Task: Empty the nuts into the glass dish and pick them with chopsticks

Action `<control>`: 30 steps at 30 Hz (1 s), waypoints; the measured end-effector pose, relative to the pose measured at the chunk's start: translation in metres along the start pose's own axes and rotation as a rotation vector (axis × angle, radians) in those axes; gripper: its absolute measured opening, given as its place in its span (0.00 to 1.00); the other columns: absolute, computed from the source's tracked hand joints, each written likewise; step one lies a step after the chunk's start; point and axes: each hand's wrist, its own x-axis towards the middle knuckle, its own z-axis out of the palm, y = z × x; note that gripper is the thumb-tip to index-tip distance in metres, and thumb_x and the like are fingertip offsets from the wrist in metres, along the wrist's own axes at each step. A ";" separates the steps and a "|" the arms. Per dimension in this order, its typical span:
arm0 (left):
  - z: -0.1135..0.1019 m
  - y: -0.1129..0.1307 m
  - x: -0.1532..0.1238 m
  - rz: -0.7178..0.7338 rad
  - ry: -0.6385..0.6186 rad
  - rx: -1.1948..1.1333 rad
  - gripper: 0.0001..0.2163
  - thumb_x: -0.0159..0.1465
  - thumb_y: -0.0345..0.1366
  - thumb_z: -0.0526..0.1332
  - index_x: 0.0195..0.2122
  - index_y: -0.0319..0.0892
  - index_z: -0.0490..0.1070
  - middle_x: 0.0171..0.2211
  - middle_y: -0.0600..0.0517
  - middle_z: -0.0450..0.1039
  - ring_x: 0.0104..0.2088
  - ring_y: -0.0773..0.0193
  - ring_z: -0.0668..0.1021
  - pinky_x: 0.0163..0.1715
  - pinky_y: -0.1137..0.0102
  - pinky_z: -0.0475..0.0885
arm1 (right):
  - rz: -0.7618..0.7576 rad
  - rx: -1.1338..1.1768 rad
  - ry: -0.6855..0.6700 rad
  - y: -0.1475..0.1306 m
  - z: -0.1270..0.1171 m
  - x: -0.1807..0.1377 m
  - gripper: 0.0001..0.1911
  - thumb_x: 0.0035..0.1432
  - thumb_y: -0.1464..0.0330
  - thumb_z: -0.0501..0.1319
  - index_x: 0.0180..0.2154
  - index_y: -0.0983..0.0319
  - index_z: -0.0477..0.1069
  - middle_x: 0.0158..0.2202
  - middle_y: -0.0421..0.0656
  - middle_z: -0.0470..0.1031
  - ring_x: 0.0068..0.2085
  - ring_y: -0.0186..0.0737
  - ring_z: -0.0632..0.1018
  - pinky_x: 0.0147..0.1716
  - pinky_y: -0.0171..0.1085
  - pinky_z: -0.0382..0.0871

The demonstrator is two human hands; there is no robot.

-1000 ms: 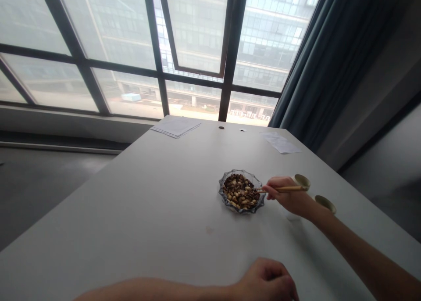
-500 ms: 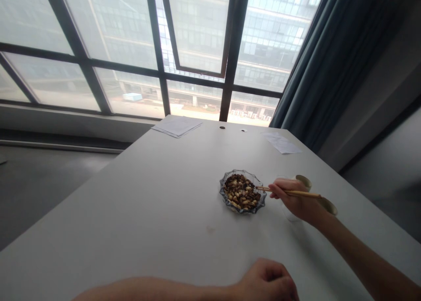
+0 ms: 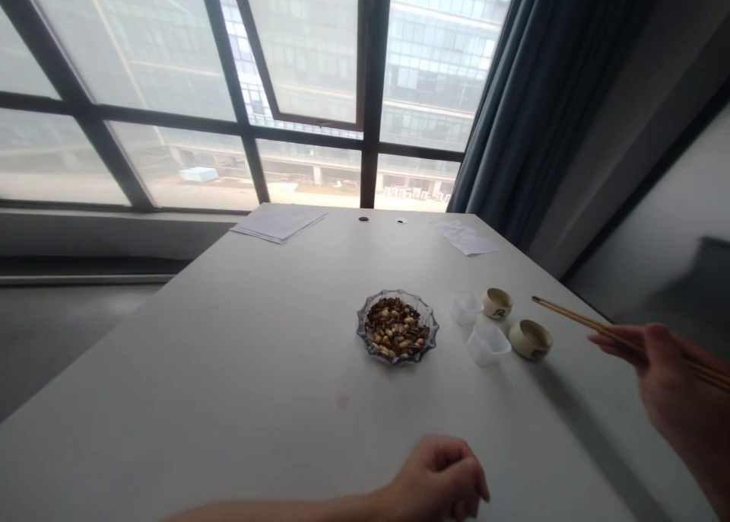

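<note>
A glass dish (image 3: 366, 338) of mixed seeds and nuts sits mid-table. Right of it stand two clear plastic cups (image 3: 487, 344) and two small beige ceramic cups (image 3: 530, 338). My right hand (image 3: 676, 389) is raised at the far right, closed round a pair of wooden chopsticks (image 3: 576, 319) whose tips point left, above the table and clear of the cups. I cannot tell whether anything is between the tips. My left hand (image 3: 439, 480) rests on the table at the near edge, its fingers curled loosely under, holding nothing that shows.
The white table (image 3: 256, 354) runs to a large window. A stack of papers (image 3: 279, 222) lies at its far left and a single sheet (image 3: 468, 240) at its far right. A dark curtain (image 3: 530, 103) hangs at the right.
My right hand has pulled the chopsticks back from the dish, to the right and up. That uncovered the plastic and ceramic cups. The view shifted right. My left hand stayed put.
</note>
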 end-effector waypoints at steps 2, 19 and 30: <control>0.000 0.001 0.000 0.000 -0.002 -0.010 0.27 0.54 0.63 0.64 0.28 0.39 0.69 0.18 0.57 0.64 0.20 0.71 0.65 0.24 0.72 0.57 | 0.080 0.056 0.071 0.020 -0.012 -0.001 0.11 0.63 0.56 0.63 0.30 0.51 0.79 0.30 0.46 0.78 0.29 0.50 0.83 0.43 0.51 0.82; 0.002 -0.003 -0.006 -0.043 0.117 -0.128 0.28 0.53 0.65 0.66 0.25 0.40 0.67 0.16 0.59 0.59 0.18 0.72 0.61 0.21 0.71 0.50 | 0.466 0.226 0.096 0.101 -0.056 -0.007 0.18 0.50 0.56 0.73 0.30 0.65 0.79 0.27 0.47 0.81 0.27 0.42 0.84 0.32 0.31 0.82; 0.006 -0.002 -0.009 -0.004 0.129 -0.156 0.25 0.56 0.60 0.67 0.26 0.40 0.68 0.15 0.59 0.59 0.18 0.71 0.60 0.23 0.72 0.50 | 0.367 0.272 0.121 0.089 -0.046 -0.016 0.19 0.51 0.55 0.73 0.31 0.66 0.79 0.26 0.46 0.81 0.27 0.41 0.84 0.33 0.33 0.82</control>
